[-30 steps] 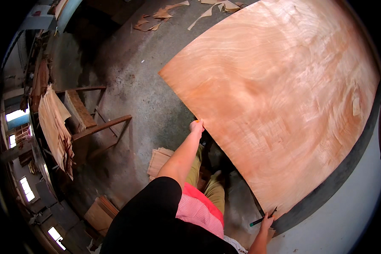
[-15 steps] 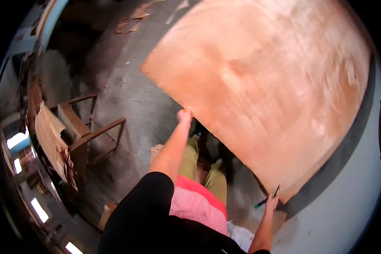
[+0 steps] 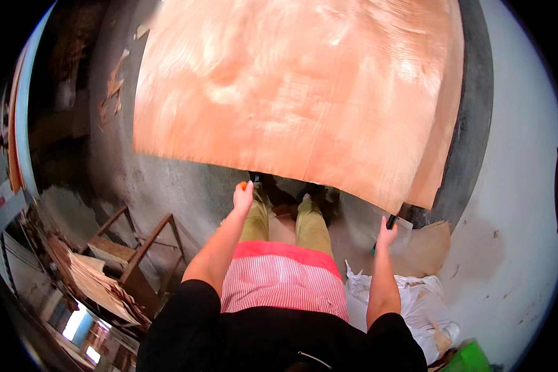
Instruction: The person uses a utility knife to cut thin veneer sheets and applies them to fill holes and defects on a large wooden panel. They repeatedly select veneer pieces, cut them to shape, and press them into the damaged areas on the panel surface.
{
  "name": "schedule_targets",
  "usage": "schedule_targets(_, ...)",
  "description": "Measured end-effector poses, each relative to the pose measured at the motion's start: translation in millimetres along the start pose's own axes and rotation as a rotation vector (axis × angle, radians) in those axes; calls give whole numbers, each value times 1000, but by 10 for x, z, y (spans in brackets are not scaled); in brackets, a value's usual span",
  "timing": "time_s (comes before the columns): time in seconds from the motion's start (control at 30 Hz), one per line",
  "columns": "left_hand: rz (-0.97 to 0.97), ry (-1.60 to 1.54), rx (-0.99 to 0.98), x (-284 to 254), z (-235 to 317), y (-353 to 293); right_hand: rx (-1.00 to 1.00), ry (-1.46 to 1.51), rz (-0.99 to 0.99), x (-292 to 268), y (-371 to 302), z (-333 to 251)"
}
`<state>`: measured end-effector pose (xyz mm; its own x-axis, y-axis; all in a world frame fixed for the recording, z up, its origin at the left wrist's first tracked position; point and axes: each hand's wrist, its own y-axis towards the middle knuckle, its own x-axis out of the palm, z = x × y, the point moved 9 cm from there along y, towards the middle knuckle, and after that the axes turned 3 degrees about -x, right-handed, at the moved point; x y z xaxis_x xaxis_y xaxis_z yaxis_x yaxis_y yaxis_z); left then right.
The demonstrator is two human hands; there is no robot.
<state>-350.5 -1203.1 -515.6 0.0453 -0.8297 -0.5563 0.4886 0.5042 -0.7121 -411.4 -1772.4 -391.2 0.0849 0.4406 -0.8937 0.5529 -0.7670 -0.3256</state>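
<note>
A large, thin sheet of pale reddish wood veneer (image 3: 291, 105) spreads across the upper middle, its near edge just beyond my hands. The edge of another veneer sheet (image 3: 433, 180) shows beneath it on the right. My left hand (image 3: 243, 197) is closed just short of the near edge, with a small orange object (image 3: 242, 185) at its fingertips, too small to name. My right hand (image 3: 387, 234), by the near right corner, is closed around a slim black tool (image 3: 391, 221). A bit of green shows below that fist; the tool's kind is unclear.
A wooden frame stand (image 3: 146, 248) is at the lower left, beside stacked veneer pieces (image 3: 102, 282). Torn scraps (image 3: 113, 87) lie on the floor at the upper left. White sacking (image 3: 415, 304) and a green bag (image 3: 468, 358) lie at the lower right, near a pale wall.
My view has turned, so the sheet now appears squarer in front of me. My left hand has come away from the sheet's near edge, where it was touching. The right fist still holds the tool.
</note>
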Motion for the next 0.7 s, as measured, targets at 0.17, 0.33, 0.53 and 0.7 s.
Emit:
schedule_targets(0.17, -276, 497, 309, 234, 475, -728, 105, 118, 200, -361, -425, 974)
schedule_targets(0.33, -367, 725, 401, 357, 818, -1013, 214, 162, 177, -897, -1035, 1584)
schedule_targets(0.53, -454, 748, 474, 576, 1348, -1356, 201, -150, 315, -1877, -1431, 2017)
schedule_targets(0.7, -538, 705, 600, 634, 1698, -1677, 51, -156, 438, -2304, -1580, 1705)
